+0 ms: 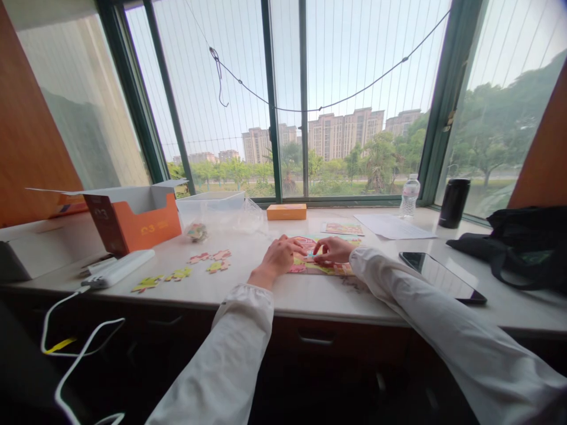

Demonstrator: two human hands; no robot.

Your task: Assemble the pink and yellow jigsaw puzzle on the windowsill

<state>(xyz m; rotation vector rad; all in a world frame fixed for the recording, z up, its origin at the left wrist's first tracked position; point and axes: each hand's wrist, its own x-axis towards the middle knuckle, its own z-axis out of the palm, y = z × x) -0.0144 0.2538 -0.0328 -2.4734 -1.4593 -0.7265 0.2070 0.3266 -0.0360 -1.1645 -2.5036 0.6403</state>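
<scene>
A colourful jigsaw puzzle [325, 270], partly assembled, lies flat on the windowsill counter under both hands. My left hand [280, 258] rests on its left side with the fingers stretched out over the pieces. My right hand [335, 250] is bent over the middle, thumb and forefinger pinched at a puzzle piece, which the fingers mostly hide. To the left lie loose pink puzzle pieces [221, 254] and loose yellow-green puzzle pieces [147, 284]. Behind the puzzle is a small picture card [343, 228].
An orange box [146, 223], a clear plastic tub [210, 202], a bag of pieces [196, 232] and a white power strip [121, 268] stand left. On the right are a tablet [443, 276], a water bottle [410, 198], a black flask [455, 203] and a black bag [527, 245].
</scene>
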